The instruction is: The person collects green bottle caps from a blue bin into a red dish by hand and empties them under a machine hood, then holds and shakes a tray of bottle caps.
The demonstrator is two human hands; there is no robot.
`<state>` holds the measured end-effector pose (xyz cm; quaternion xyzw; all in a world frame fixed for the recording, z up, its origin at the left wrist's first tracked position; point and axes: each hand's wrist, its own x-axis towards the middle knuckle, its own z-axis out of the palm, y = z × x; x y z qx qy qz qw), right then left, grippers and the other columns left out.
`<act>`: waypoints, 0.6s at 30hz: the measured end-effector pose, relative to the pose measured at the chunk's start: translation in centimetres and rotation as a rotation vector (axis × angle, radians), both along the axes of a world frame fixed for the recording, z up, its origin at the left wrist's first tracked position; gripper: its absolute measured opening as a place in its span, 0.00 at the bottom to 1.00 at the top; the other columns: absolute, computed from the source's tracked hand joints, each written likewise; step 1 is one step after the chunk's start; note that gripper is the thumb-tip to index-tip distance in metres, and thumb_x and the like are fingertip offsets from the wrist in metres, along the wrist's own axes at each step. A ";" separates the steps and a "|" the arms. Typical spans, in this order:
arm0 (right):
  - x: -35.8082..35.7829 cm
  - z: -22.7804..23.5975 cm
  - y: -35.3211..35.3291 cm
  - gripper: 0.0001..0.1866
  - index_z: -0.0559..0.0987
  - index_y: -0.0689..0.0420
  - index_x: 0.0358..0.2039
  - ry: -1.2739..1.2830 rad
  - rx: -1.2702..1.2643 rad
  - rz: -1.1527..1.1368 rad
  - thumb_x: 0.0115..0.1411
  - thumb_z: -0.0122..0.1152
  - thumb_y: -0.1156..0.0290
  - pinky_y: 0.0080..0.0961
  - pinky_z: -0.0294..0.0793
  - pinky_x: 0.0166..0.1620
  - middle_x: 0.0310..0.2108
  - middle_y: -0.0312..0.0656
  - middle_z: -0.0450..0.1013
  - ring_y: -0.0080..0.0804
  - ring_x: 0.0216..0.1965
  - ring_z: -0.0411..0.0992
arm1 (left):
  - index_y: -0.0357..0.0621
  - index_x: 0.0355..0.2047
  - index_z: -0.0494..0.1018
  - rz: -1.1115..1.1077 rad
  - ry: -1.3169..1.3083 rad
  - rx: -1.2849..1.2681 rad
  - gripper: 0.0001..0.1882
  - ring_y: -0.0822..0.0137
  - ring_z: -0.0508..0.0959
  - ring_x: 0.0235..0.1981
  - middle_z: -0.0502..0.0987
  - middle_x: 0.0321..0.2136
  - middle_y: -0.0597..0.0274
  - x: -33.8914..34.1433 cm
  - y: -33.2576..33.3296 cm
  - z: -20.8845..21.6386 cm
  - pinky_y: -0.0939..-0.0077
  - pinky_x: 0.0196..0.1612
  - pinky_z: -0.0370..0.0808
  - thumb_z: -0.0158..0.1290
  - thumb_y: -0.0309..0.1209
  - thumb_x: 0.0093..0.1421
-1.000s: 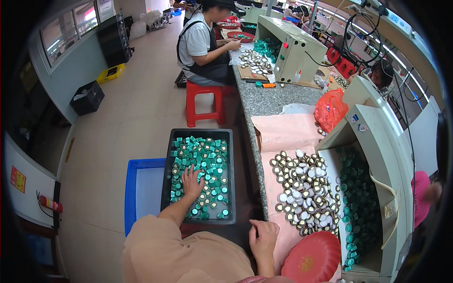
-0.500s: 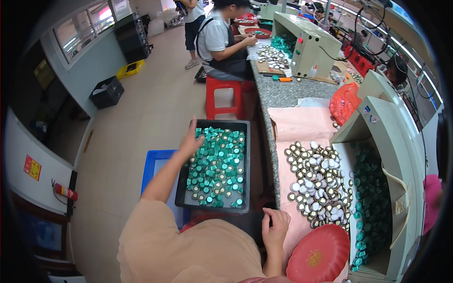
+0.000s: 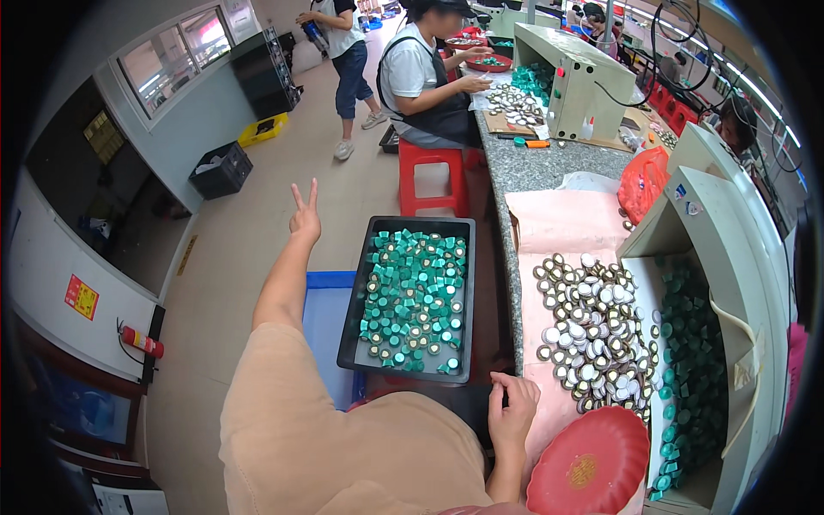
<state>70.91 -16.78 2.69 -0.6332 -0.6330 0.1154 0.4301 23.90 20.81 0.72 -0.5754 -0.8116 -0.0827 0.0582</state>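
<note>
My left hand [image 3: 305, 216] is raised over the floor, off the far left corner of a black tray [image 3: 471, 300]. Two of its fingers stretch up and apart, the others are folded, and it holds nothing. The tray carries many small green caps [image 3: 412, 296], several showing a pale face. My right hand [image 3: 513, 412] rests at the table's near edge with loosely curled fingers and nothing visible in them. Beside it lie a red scalloped plate [image 3: 592, 463] and a heap of round white and dark-rimmed discs [image 3: 601, 335] on pink sheeting.
A blue bin [image 3: 329, 313] sits below the tray's left side. At right, a grey machine housing [image 3: 738, 257] shelters dark green caps [image 3: 687, 343]. A red bag [image 3: 644, 184] lies farther back. Beyond, a co-worker [image 3: 421, 81] sits on a red stool [image 3: 432, 180]; another person [image 3: 343, 69] stands.
My left hand has left the tray's left rim and moved left and up, two fingers now spread. The view has shifted. The right hand stays at the table edge.
</note>
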 end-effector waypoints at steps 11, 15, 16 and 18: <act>-0.1 -0.1 0.2 0.08 0.81 0.56 0.36 -0.001 0.011 0.014 0.57 0.58 0.78 0.37 0.65 0.51 0.32 0.42 0.76 0.42 0.38 0.72 | 0.78 0.72 0.28 -0.014 0.023 -0.021 0.57 0.44 0.81 0.44 0.27 0.72 0.43 -2.5 -0.6 -2.0 0.57 0.45 0.80 0.42 0.11 0.54; -0.1 -0.2 0.3 0.09 0.81 0.55 0.37 -0.007 0.031 0.013 0.56 0.58 0.79 0.39 0.65 0.49 0.32 0.42 0.76 0.44 0.37 0.71 | 0.71 0.73 0.29 0.013 0.040 -0.026 0.56 0.45 0.81 0.45 0.27 0.73 0.47 -2.0 -0.9 -2.0 0.56 0.46 0.80 0.43 0.11 0.54; -0.1 -0.2 0.3 0.09 0.81 0.55 0.37 -0.008 0.027 0.008 0.56 0.58 0.79 0.39 0.65 0.49 0.32 0.42 0.76 0.44 0.37 0.71 | 0.69 0.73 0.29 0.027 0.038 -0.069 0.55 0.45 0.81 0.46 0.27 0.73 0.48 -1.4 -0.9 -1.8 0.56 0.46 0.80 0.43 0.12 0.54; -0.1 -0.1 0.2 0.09 0.81 0.55 0.37 -0.006 0.022 0.011 0.56 0.58 0.79 0.39 0.65 0.50 0.32 0.42 0.76 0.44 0.38 0.71 | 0.66 0.73 0.30 0.048 0.038 -0.111 0.55 0.46 0.81 0.46 0.27 0.74 0.50 -1.4 -1.1 -1.8 0.56 0.47 0.79 0.43 0.12 0.54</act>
